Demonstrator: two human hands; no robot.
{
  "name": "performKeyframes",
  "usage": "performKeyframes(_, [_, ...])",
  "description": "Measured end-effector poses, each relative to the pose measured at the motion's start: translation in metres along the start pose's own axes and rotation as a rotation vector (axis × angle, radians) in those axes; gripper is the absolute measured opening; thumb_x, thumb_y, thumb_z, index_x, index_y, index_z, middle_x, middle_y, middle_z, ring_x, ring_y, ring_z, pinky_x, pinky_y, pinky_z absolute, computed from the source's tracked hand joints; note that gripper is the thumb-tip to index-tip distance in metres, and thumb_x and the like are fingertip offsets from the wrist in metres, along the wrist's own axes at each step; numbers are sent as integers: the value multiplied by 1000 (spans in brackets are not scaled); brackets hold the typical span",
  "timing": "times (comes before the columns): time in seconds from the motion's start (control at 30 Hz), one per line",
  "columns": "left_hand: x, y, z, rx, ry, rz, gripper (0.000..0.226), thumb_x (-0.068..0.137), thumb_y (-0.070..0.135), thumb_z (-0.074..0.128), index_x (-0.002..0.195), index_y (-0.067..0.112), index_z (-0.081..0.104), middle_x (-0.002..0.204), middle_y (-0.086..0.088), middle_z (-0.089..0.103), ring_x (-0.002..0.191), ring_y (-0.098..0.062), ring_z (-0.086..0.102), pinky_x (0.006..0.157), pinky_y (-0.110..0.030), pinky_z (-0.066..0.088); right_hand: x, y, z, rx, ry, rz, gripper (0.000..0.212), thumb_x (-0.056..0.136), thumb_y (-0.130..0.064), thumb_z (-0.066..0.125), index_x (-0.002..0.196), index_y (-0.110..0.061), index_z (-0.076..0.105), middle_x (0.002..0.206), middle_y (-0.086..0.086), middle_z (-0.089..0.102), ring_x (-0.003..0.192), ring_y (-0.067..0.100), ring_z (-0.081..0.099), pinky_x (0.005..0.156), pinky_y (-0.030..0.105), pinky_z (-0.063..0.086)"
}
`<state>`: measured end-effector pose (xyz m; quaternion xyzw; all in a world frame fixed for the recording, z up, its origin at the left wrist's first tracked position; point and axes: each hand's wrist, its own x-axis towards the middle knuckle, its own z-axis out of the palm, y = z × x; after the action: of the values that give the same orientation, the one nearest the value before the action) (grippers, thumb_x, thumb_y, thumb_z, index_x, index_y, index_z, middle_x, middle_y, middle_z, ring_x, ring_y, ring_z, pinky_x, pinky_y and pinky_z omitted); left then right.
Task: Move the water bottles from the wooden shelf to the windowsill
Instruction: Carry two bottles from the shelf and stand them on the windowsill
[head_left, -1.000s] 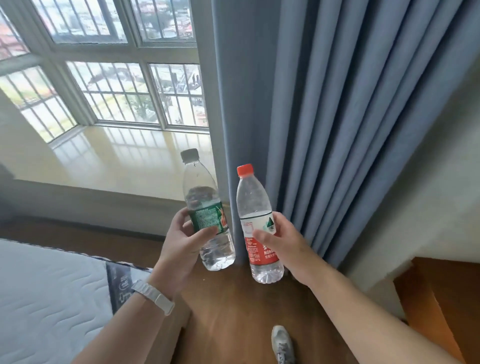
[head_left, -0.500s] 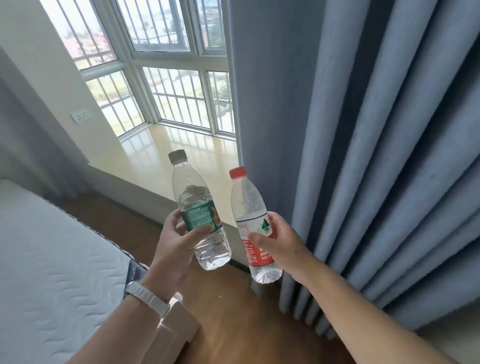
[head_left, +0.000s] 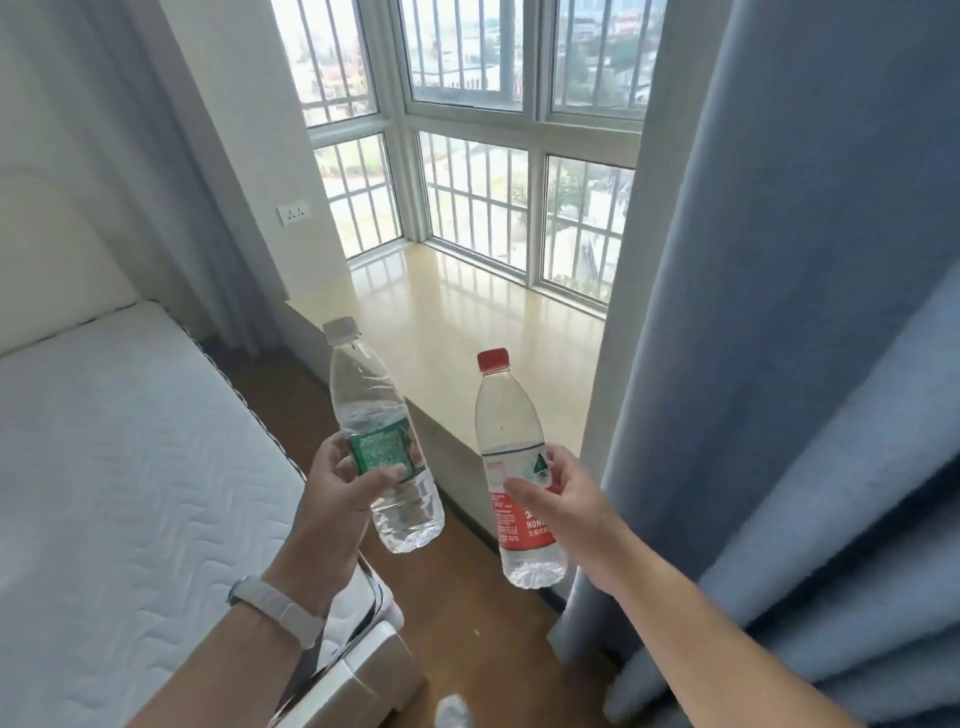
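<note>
— Since the earlier frame, what had moved?

— Both bottles had come round with the view: a second before they were held against the curtain, and now they were up in front of the windowsill (head_left: 467, 332), which lay wide and bare beyond them. The bed had also swung in at the left.

— Who held what?

— The left hand (head_left: 340, 499) was wrapped round the green-label bottle (head_left: 382, 447), fingers and thumb closed over the label, so that grip was tight on it. The right hand (head_left: 563, 504) had the red-label bottle (head_left: 514, 467) the same way, thumb across the label and fingers behind it.

— Were they upright?

— Nearly. The green-label one leaned with its grey cap toward the left; the red-capped one stood almost straight. Both held water only in their lower part. Neither touched the sill; they hung in the air over the wooden floor (head_left: 467, 613), short of the sill's near edge, and apart from each other.

— And around them?

— A blue curtain (head_left: 779, 364) hung at the right, just beside the right forearm. The bed (head_left: 130, 467), with its white quilted mattress, filled the left. A pale watch band (head_left: 280, 610) sat on the left wrist. Barred windows (head_left: 478, 208) stood behind the sill, and a wall socket (head_left: 293, 213) was fixed to the left of them. A shoe tip (head_left: 453, 714) showed at the bottom edge.
</note>
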<state>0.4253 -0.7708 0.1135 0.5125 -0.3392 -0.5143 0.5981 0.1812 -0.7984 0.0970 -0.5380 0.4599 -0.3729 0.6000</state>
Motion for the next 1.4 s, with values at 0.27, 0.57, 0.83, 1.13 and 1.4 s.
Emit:
performKeyframes(0.27, [116,22,-31,-10,-52,55,87,51,22,86,131,12,52,104,-14,72,92,-29,73,73,-39,59,119,-32,29,-44,54,-11,42,84,-28,79,119,-24,55,103,2,73,85,16,74,68,28,60])
performKeyframes(0.57, [218,46,-75,-21,-73,53,88,50,22,86,130,11,51,102,-11,73,92,-27,73,75,-38,58,224,-49,75,-124,48,-8,38,86,-27,75,118,-29,55,106,-2,72,87,12,73,76,34,59])
performKeyframes(0.83, [276,55,-104,-29,21,61,85,48,23,84,127,13,52,104,-12,72,93,-24,72,75,-35,57,306,-65,95,-119,-2,-12,49,76,-34,76,119,-24,56,105,3,72,90,20,74,83,44,60])
performKeyframes(1.13, [360,59,-120,53,172,80,77,52,27,84,123,19,56,106,-10,74,99,-27,72,78,-35,57,435,-73,108,-101,-135,1,53,75,-37,74,122,-20,57,105,5,73,91,22,74,84,46,60])
performKeyframes(1.4, [458,74,-117,62,310,82,77,57,23,83,128,14,55,111,-13,72,101,-29,71,81,-40,57,570,-92,107,-97,-242,11,57,72,-44,72,122,-21,56,107,6,72,94,22,73,89,51,58])
